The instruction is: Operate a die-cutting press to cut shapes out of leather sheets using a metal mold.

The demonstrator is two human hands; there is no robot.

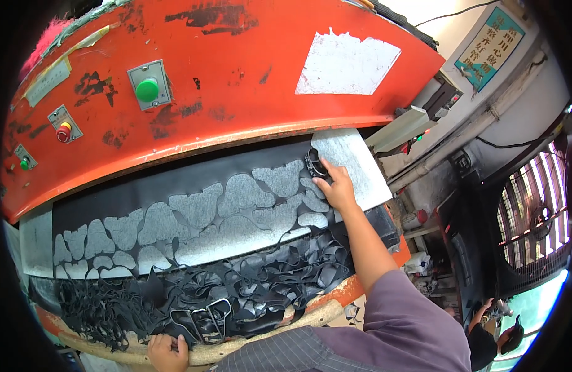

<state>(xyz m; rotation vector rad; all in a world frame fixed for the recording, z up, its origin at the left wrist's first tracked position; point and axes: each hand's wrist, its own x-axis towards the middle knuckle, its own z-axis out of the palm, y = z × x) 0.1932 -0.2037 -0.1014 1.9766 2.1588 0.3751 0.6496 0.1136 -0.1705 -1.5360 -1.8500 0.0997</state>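
My right hand (337, 188) pinches a small dark cutting die (314, 163), a looped metal band, at the right end of the black sheet (174, 167). Rows of cut-out shapes run along that sheet, and the pale silvery board (351, 155) shows through them. My left hand (168, 353) rests at the near rail (261, 336), its thumb apart from bent fingers and nothing visible in it. Just beyond it, a larger metal cutting die (202, 319) lies on tangled black scraps (236, 266); it stands apart from my right hand.
An orange-red press beam (236, 93) spans the far side, bearing a large green button (148, 90) and a red knob (64, 132). A metal bracket (400, 129) juts out at the beam's right end. Far right, another person (487, 341) works near a barred window (537, 211).
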